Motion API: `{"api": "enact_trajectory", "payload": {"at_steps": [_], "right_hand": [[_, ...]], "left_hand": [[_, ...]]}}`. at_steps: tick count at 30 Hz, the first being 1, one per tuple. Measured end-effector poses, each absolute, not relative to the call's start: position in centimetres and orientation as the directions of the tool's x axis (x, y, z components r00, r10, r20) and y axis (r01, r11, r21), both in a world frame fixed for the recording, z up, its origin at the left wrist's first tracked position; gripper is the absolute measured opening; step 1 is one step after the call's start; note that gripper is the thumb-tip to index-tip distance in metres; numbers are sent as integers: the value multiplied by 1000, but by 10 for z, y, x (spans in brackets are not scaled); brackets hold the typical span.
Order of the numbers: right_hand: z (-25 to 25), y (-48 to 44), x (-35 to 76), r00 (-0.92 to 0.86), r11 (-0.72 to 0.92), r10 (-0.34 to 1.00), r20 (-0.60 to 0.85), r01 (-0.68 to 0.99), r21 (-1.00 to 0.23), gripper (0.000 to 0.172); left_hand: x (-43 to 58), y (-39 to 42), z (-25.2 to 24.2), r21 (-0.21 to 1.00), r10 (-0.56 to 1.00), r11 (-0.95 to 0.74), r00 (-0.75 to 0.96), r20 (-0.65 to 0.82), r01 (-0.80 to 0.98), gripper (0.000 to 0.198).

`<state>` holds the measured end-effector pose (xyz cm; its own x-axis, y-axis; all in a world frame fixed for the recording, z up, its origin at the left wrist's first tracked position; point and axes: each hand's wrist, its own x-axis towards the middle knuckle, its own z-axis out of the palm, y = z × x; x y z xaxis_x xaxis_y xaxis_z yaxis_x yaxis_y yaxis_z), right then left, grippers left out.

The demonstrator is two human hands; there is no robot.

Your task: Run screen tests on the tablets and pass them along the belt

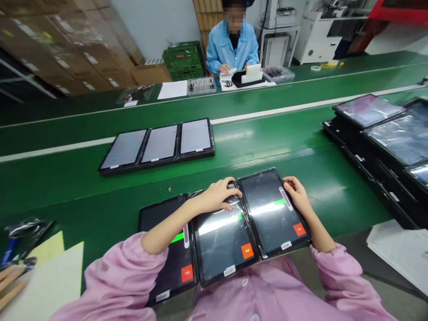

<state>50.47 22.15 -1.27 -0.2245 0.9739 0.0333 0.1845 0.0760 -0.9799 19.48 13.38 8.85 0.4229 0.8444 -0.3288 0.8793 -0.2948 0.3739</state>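
Note:
Three tablets with dark screens lie side by side against the near edge of the green bench: a left tablet (167, 263), a middle tablet (217, 245) and a right tablet (267, 214). Each shows a red "Fail" box, with green patches above. My left hand (222, 195) reaches across the left tablet and rests over the top of the middle one, fingers spread toward the gap beside the right tablet. At the right tablet's upper right edge, my right hand (298, 196) has its fingers curled against the side. The undersides of the tablets are hidden.
Farther up stands a row of three lit tablets (158, 142). More tablets are stacked in black trays (377, 165) at right. Papers (53, 276), a blue-handled tool (11, 247) and another person's hand (10, 285) are at left. Opposite sits a co-worker (233, 44) in blue.

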Motion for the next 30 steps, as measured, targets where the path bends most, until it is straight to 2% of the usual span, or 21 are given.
{"api": "enact_trajectory", "payload": {"at_steps": [4, 11, 20, 25, 27, 29, 30], "right_hand": [[-14, 222, 506, -224, 85, 974, 43, 182, -980, 40], [-16, 223, 509, -239, 95, 970, 45, 201, -975, 40], [-10, 223, 505, -222, 88, 974, 44, 192, -977, 43], [0, 216, 518, -256, 134, 964, 73, 231, -964, 41], [12, 201, 525, -268, 249, 949, 166, 313, -917, 38], [29, 180, 525, -343, 435, 889, 303, 425, -794, 34], [37, 167, 521, -419, 535, 835, 358, 459, -709, 33]], "left_hand": [[197, 138, 92, 344, 824, -299, 422, -377, 890, 44], [191, 141, 84, 452, 859, -266, 422, -291, 852, 55], [200, 143, 86, 407, 847, -269, 416, -332, 873, 53], [173, 81, 91, 349, 954, -175, 246, -170, 920, 73], [145, 30, 93, 391, 983, -86, 142, -116, 916, 63], [114, -27, 91, 424, 996, 77, -52, -70, 902, 54], [101, -55, 88, 453, 983, 183, -171, -68, 873, 57]]}}
